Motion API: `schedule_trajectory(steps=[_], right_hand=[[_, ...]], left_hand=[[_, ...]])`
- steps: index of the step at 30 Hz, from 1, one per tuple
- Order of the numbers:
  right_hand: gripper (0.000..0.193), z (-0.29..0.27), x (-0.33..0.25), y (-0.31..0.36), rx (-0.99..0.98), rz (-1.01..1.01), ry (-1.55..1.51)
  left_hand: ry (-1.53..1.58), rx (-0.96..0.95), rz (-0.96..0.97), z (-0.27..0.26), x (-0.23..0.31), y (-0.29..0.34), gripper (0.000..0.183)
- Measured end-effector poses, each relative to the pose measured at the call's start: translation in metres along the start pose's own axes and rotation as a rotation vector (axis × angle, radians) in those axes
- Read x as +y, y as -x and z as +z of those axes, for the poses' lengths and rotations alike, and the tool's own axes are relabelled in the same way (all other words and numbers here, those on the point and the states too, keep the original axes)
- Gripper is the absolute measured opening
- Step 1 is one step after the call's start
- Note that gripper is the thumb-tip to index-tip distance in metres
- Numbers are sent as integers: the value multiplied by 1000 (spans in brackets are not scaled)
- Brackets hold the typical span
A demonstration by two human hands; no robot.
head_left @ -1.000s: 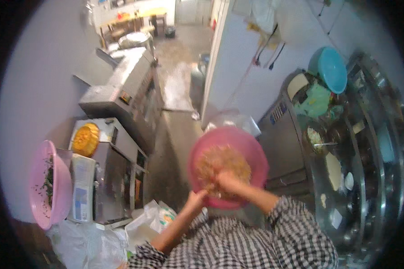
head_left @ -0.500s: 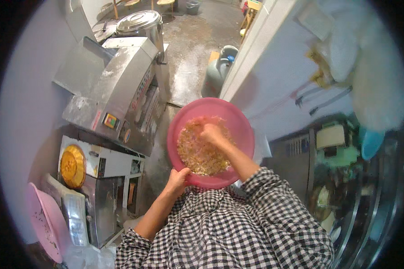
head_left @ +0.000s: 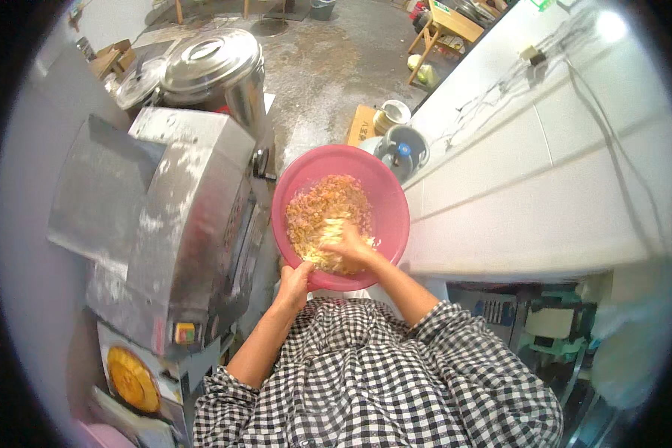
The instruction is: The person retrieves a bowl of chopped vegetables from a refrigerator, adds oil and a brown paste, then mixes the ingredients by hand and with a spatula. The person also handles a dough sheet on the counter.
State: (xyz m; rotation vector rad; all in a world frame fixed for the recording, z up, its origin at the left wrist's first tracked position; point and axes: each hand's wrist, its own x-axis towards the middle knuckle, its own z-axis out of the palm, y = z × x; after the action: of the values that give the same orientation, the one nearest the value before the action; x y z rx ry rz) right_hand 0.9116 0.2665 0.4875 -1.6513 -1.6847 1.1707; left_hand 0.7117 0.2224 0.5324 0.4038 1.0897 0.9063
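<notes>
A pink plastic basin [head_left: 396, 220] is held in front of my body. Inside lies a chopped food mixture [head_left: 328, 198], orange-brown at the far side and pale yellow at the near side. My left hand [head_left: 297, 280] is closed on the basin's near left rim, thumb on top. My right hand [head_left: 347, 245] reaches into the near half of the basin, among the pale pieces. Its fingers are partly sunk in the mixture and smeared by motion, so their grip cannot be made out.
To the left stands a floury metal machine [head_left: 179, 216], with a yellow round object [head_left: 132, 378] below it. Lidded steel pots [head_left: 213, 67] are behind it. Ahead are a grey bucket [head_left: 411, 149] and a cardboard box [head_left: 361, 125]. A white wall [head_left: 515, 201] runs along the right.
The view has shifted, with the machine now larger and more white wall showing. My right hand has moved toward the basin's near side. More orange mixture shows at the far side.
</notes>
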Motion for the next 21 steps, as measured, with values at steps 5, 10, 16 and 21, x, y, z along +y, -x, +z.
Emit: schedule_trajectory(steps=[5,10,16,21], right_hand=[[67,-61,-18,-88,-78,166,555],[43,-106,-41,-218,52,449,293],[32,-154,-53,-273,57,-81,596],[40,-220,-62,-381,-25,273,588]], left_hand=[[-8,-59,-131,22,74,-81,20],[-88,-139,-22,74,120,-146,31],[-119,-239,-210,123,188,-246,43],[-136,-164,-17,181,206,-316,39]])
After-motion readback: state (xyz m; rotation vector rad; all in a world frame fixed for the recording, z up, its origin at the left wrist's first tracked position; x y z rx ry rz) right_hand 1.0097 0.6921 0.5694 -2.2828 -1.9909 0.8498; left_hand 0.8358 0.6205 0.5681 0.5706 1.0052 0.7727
